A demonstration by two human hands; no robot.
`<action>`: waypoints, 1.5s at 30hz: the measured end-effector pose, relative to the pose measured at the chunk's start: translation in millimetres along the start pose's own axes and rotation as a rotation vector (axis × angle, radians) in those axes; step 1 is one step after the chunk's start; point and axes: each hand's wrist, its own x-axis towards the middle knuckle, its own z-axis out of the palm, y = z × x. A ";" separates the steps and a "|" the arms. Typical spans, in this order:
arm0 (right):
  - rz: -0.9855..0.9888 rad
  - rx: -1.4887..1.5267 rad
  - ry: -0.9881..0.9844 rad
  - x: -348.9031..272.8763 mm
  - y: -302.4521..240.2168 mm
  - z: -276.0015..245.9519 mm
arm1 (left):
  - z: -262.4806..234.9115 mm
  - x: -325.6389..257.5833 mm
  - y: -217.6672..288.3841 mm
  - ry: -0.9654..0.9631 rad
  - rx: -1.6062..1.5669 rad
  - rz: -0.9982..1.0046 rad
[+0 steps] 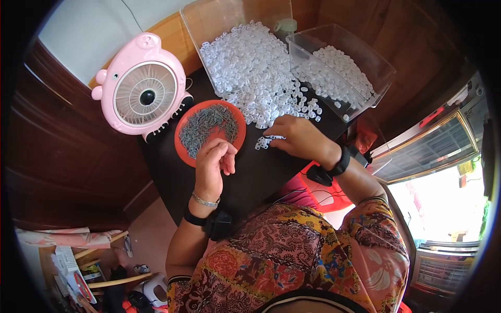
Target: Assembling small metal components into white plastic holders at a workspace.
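My left hand is over the near edge of a round orange-red bowl, with its fingers curled in and the thumb against them. Anything between those fingertips is hidden. Many thin grey metal pieces, like small screws or nails, fill the bowl; its bare bottom shows in one spot. To the right, my right hand reaches down to the dark tabletop, fingers bent around a few small white plastic pieces. These are flat, rounded and have holes.
A large clear bin lies at the back, white pieces spilling from it onto the table. Beside it sits a second clear bin of white pieces. A pink pig-shaped fan stands at left. Below the table's right side is a red stool.
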 end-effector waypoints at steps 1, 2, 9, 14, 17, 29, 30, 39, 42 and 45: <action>0.023 -0.019 -0.037 -1.1 3.4 11.3 | -0.8 -0.4 -2.4 0.003 -0.001 -0.001; 0.023 -0.018 -0.039 -0.4 3.9 17.9 | -1.5 -0.6 -5.4 0.007 0.014 -0.002; 0.084 -0.168 -0.055 17.0 12.7 42.4 | -2.2 -0.1 -13.0 0.027 0.001 0.002; 0.107 -0.144 -0.032 25.7 16.3 42.1 | -4.9 -0.5 -15.5 0.041 0.067 0.050; 0.039 0.100 0.100 32.9 16.1 41.2 | -4.7 2.5 -17.7 0.048 0.090 0.075; -0.060 0.514 0.113 65.0 -43.6 36.1 | -14.4 6.8 -21.5 -0.017 -0.203 -0.065; -0.074 0.518 0.115 64.7 -43.2 36.9 | -14.4 7.2 -20.6 -0.013 -0.201 -0.067; -0.056 0.645 0.021 83.1 -42.9 36.5 | -20.3 9.4 -11.0 0.121 -0.101 -0.006; -0.088 0.633 0.014 94.6 -42.7 38.2 | -25.3 11.7 -9.3 0.132 -0.102 0.025; -0.086 0.578 -0.073 105.7 -34.3 36.0 | -30.7 13.0 -10.3 0.199 -0.088 0.069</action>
